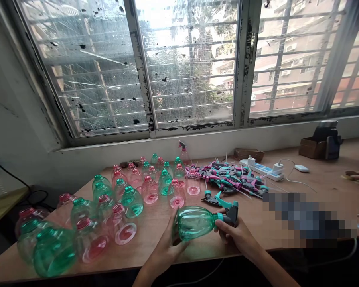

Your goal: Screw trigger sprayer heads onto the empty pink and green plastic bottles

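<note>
Left hand (pixel 169 238) clasping green bottle (pixel 195 223), right hand (pixel 237 233) gripping its spray head (pixel 233 213), near front table edge (pixel 122 267)

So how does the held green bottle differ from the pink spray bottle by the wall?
The green bottle lies sideways between the left hand and right hand; the pink spray bottle stands upright on the table. The green bottle is nearer, the pink spray bottle farther. Both are see-through, with dark spray heads.

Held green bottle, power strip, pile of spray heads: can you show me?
Held green bottle (pixel 196 223): head view, its side.
Power strip (pixel 261 169): head view, its top.
Spray head pile (pixel 225 174): head view, its middle.
</note>
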